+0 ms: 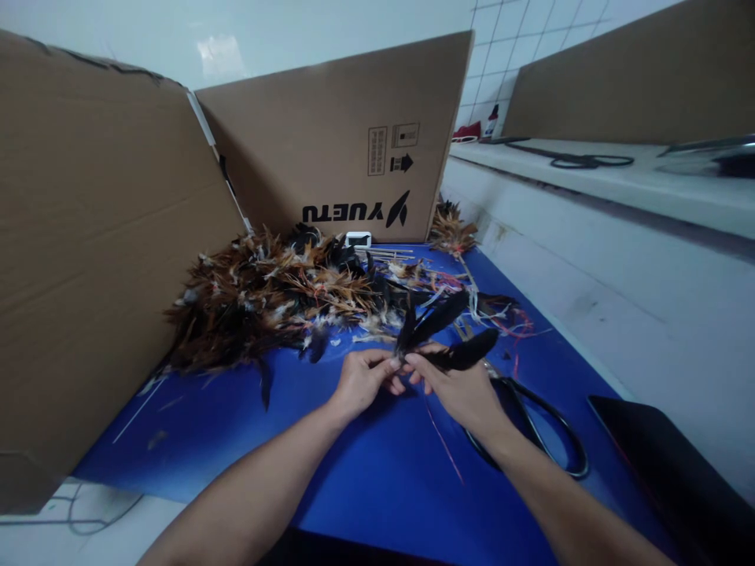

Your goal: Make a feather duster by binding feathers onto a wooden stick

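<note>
Both my hands meet over the blue table (354,487), closed round the base of some long black feathers (440,318). My left hand (364,380) pinches the quill end between thumb and fingers. Right beside it, my right hand (451,385) is also closed on the feathers, which fan out up and to the right. A thin red string (443,444) hangs below my right hand; where it begins is hidden by my fingers. Just beyond my hands lies a large heap of brown and black feathers (277,291).
Cardboard panels (330,141) stand behind and to the left. Black-handled scissors (575,464) lie partly beneath my right forearm. A dark flat object (661,464) is at the right edge. Thin sticks (392,254), loose red strings (522,326) and a feather bunch (453,232) lie farther back.
</note>
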`<state>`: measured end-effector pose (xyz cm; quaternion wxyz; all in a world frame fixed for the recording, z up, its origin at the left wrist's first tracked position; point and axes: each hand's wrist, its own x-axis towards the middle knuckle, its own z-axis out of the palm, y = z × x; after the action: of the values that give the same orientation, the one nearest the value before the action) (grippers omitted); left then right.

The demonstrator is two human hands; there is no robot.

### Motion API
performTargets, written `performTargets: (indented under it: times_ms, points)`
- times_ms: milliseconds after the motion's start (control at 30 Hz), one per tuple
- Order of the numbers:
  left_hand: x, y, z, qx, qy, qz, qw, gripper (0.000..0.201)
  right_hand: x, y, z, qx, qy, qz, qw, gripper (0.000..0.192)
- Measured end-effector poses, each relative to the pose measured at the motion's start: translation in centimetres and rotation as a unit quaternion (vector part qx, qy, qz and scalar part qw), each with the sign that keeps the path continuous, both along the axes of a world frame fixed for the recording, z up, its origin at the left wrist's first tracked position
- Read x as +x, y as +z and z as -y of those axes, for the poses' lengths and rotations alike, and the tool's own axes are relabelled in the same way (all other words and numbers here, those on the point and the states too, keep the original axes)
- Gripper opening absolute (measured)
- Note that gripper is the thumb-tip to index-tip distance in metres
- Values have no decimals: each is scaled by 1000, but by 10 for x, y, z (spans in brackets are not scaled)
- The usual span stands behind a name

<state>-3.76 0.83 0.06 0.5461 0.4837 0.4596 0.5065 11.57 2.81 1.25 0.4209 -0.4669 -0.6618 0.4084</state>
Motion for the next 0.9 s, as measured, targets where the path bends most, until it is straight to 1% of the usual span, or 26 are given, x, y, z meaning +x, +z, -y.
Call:
performTargets:
  times_ms: [167,300,433,567,700,800,900]
  points:
    - [0,-2,-1,-3,-4,-1,1000,32,-2,-5,-1,-15,8,-44,999,29]
    - [-1,-5,-2,3,-10,-12,1000,32,-3,-5,-1,-17,9,-60,998,26]
    - [-3,-8,-3,28,-10,-57,998,32,-3,-3,-1,-26,9,-51,998,25]
    - [-5,-7,-2,67,2,-119,991,32,-4,-2,-2,-46,33,-61,997,25]
    - [-5,-6,1,106,13,-190,976,32,-4,-4,-4,-62,33,-55,996,25]
    - [-5,-5,2,154,23,-250,956,32,-4,-5,-4,-54,24,-40,997,25]
    - [-4,-6,3,196,28,-292,936,31,-4,-3,-3,-53,24,-53,997,26]
